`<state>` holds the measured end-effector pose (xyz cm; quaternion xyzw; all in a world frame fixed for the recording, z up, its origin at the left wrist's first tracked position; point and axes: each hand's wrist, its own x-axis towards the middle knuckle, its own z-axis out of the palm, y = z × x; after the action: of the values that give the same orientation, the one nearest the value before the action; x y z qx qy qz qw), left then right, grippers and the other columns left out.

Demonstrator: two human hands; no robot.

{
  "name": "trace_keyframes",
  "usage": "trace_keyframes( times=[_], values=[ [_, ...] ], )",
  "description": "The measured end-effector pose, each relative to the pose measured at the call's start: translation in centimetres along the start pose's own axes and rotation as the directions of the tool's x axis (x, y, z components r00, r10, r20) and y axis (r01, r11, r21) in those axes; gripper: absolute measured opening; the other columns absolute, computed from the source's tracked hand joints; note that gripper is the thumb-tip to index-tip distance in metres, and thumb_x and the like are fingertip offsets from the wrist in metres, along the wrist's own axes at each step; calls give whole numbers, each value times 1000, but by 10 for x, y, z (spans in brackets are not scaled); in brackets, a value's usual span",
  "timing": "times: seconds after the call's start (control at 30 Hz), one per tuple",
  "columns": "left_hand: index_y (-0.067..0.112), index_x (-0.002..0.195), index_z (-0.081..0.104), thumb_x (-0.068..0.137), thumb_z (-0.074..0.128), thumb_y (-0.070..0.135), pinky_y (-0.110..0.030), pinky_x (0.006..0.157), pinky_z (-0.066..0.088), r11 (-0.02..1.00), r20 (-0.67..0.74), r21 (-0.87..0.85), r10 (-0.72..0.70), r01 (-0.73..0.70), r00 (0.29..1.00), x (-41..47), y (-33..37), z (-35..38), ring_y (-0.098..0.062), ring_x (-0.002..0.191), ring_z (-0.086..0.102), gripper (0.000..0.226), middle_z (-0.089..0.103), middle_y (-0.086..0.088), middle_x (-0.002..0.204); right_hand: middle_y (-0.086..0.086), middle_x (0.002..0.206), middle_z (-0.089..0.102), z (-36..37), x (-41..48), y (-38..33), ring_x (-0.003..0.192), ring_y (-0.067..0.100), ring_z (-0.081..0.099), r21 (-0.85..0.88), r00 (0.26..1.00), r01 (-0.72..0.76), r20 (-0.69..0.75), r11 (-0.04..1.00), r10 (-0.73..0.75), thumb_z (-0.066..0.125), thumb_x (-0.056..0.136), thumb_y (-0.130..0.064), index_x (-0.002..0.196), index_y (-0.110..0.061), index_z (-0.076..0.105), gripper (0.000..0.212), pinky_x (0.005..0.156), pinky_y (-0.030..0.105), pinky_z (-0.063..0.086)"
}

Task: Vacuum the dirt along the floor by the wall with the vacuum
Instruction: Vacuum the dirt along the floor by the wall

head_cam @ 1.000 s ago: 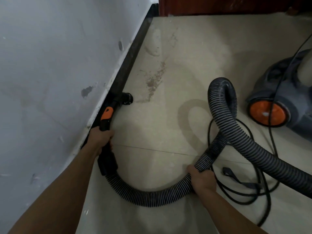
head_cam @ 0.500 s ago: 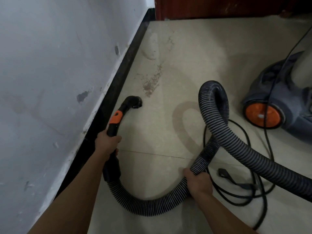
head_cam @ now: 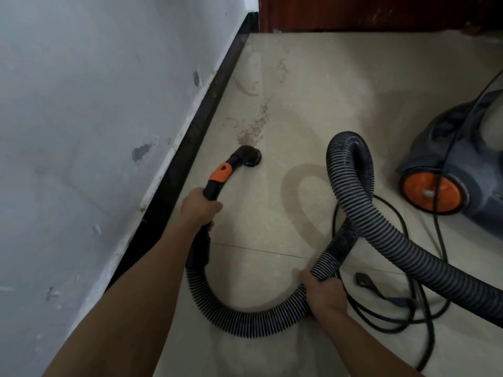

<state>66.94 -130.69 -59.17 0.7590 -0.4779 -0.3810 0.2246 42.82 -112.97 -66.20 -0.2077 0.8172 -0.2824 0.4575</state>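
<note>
The left hand is curled round the black wand, just below its orange collar, fingers wrapped tight. The wand slants up and away to the nozzle, whose mouth faces down on the floor, at the near end of a brown streak of dirt. The dirt runs on away from the person, near the black skirting at the foot of the white wall; the nozzle stands a little apart from the skirting. The right hand grips the ribbed hose, fingers closed over it from above. From the wand the hose sags in a U toward the person, passes through the right hand, rises into a tight loop, then slopes off to the lower right edge. The vacuum sits at the right edge, its orange wheel facing the camera. A black cord lies in loose coils on the floor under the hose, with its plug just right of the right hand. A dark red door closes the far end.
</note>
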Motion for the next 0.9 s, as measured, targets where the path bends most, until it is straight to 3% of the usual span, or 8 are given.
trace_keyframes(
  times=[0.17,0.23,0.4,0.47,0.57,0.73,0.83,0.9],
  values=[
    [7,85,53,78,67,6,-32,42,49,989,-166,-106,-119,103,979,-14,-52,-24,-26,41,52,15,57,-18,68,-4,76,52,0,-1,-1,67,16,50,19,1000,12,13,1000,-12,72,83,-35,102,-9,56,37,63,27,42],
    [8,82,51,80,67,6,-36,45,52,982,-226,-126,-164,138,960,-13,-66,-35,-27,42,52,16,55,-19,66,-1,79,53,0,-1,-1,70,18,51,26,1000,6,10,1000,-6,72,84,-35,105,-8,57,38,67,28,43],
    [7,83,51,80,67,8,-44,54,56,987,-279,-93,-151,129,949,6,-63,-39,-30,52,56,16,58,-21,74,3,86,58,1,-2,-3,76,23,56,40,1000,-7,23,999,6,73,82,-34,110,-6,58,42,69,30,48],
    [3,91,52,81,66,6,-46,55,56,986,-251,-102,-157,135,955,15,-52,-37,-30,53,55,17,57,-21,76,5,90,60,0,0,-4,80,26,58,37,999,-16,31,999,15,73,81,-34,107,-7,58,40,73,34,52],
    [5,85,51,80,66,5,-35,46,51,990,-201,-58,-134,125,970,9,-37,-31,-28,47,55,16,57,-20,74,6,91,58,-2,1,-7,83,27,58,41,999,-32,45,999,30,73,82,-34,103,-9,54,38,79,37,54],
    [12,88,54,77,67,8,-27,39,46,999,16,49,-18,18,1000,-37,-23,-6,-25,38,56,18,60,-15,65,9,95,59,-12,-9,-14,82,25,56,111,988,-58,146,992,41,73,83,-26,111,-6,54,40,81,39,53],
    [10,95,55,77,66,8,-29,42,48,998,86,51,-28,23,996,-48,-5,-1,-25,42,57,22,61,-16,71,11,106,60,-32,-16,-8,91,29,59,223,967,-157,231,962,104,76,81,-26,131,-2,48,62,82,41,53],
    [8,101,54,77,65,6,-31,43,50,998,135,32,-52,49,989,-57,6,4,-26,45,57,26,61,-17,75,15,119,59,-52,-17,0,99,34,59,248,968,-194,204,949,144,77,80,-27,138,-1,43,72,86,46,54]
  ],
)
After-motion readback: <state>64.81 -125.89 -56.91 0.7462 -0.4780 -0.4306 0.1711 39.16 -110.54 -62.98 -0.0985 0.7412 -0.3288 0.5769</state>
